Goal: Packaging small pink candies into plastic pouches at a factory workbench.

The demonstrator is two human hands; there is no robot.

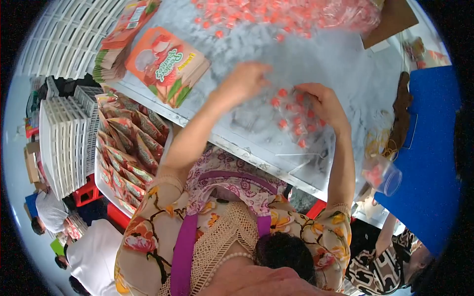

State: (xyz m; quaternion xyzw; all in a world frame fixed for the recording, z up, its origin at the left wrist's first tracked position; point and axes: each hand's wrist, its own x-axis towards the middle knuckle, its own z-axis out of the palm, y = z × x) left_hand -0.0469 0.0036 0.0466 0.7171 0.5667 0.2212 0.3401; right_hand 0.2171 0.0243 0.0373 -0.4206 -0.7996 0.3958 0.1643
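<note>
Small red-orange wrapped candies (291,116) lie scattered on the steel table (340,64) inside a clear plastic bag (276,123). The right hand (323,101) pinches the bag's edge; the left hand (247,79), blurred, hovers just beside, its grip unclear. Printed pouches (165,64) are stacked further left.

table (340,59): matt grey, mottled | candies (296,118): glossy clear plastic wrap | pouches (165,64): glossy printed plastic

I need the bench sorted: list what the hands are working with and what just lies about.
In hand:
left hand above the table
right hand on the small pink candies

Lying about:
printed pouch
pouch stack
crate of filled pouches
candy heap
plastic cup
</note>
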